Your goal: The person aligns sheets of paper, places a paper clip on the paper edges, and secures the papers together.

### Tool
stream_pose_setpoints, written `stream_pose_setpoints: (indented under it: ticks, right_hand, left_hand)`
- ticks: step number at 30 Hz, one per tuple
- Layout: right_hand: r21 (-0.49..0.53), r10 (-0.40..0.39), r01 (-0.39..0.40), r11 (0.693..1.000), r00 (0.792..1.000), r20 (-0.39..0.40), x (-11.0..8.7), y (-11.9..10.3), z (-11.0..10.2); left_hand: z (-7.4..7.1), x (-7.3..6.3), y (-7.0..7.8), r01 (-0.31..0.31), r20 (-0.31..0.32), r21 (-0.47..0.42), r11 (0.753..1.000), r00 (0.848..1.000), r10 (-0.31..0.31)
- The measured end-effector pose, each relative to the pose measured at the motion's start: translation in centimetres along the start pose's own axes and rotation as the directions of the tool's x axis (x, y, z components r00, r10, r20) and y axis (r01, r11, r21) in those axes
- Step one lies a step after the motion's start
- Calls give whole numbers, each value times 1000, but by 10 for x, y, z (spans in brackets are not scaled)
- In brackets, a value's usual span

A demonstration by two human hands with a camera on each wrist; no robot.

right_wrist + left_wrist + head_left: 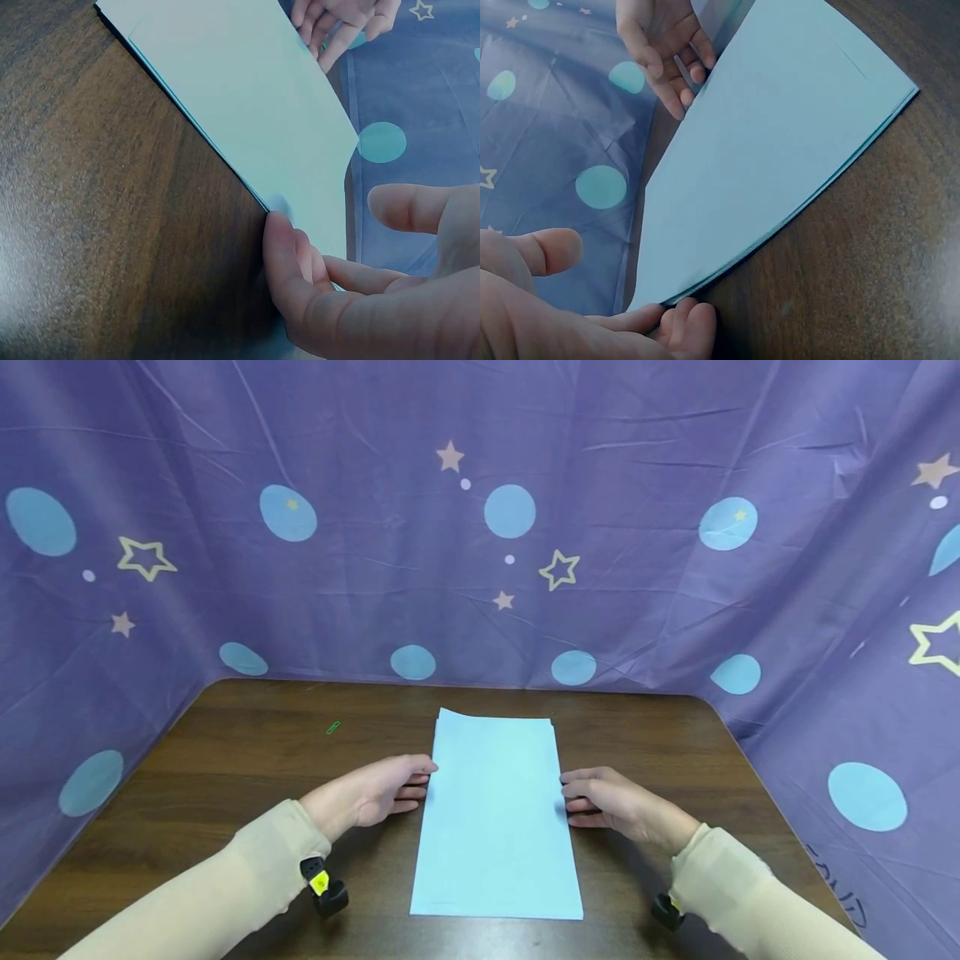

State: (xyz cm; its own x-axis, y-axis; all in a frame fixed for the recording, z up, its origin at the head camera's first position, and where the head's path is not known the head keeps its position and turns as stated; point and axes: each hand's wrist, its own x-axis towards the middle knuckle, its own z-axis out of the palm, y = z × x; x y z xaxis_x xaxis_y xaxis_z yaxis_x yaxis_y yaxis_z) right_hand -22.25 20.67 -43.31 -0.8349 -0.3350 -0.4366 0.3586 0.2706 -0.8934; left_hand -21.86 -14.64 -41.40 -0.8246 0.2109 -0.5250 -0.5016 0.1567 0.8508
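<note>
A small stack of pale blue paper sheets [495, 827] lies upright in the middle of the table, its far left corner lifted slightly. At the left long edge is my left hand [378, 789], its fingertips touching the sheets' side. My right hand [621, 803] touches the opposite edge with its fingertips. Both thumbs stand off the paper in the wrist views, so neither hand pinches it. In the left wrist view the stacked edges [810, 201] look slightly uneven. The right wrist view shows my index finger [280, 247] against the stack's side.
A green paper clip [333, 727] lies on the brown wooden table [247, 760], to the far left of the paper. Behind and beside the table hangs a purple cloth [637, 610] with stars and blue dots. A dark wrist camera [324, 887] sits at my left cuff.
</note>
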Motion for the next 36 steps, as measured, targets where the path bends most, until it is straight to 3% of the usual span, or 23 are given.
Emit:
stream_pose_setpoints:
  ticks: [9, 20, 36]
  right_hand:
    - [2, -5, 5, 1000, 1000, 6, 0, 1, 0]
    - [2, -12, 12, 1000, 1000, -4, -1, 0, 1]
    - [15, -9, 9, 1000, 1000, -9, 0, 2, 1]
  left_hand:
    - [-1, -3, -2, -52, 12, 41, 998, 999, 52]
    - [-1, 3, -13, -132, 11, 109, 985, 991, 132]
    - [4, 11, -21, -215, -127, 199, 956, 962, 243]
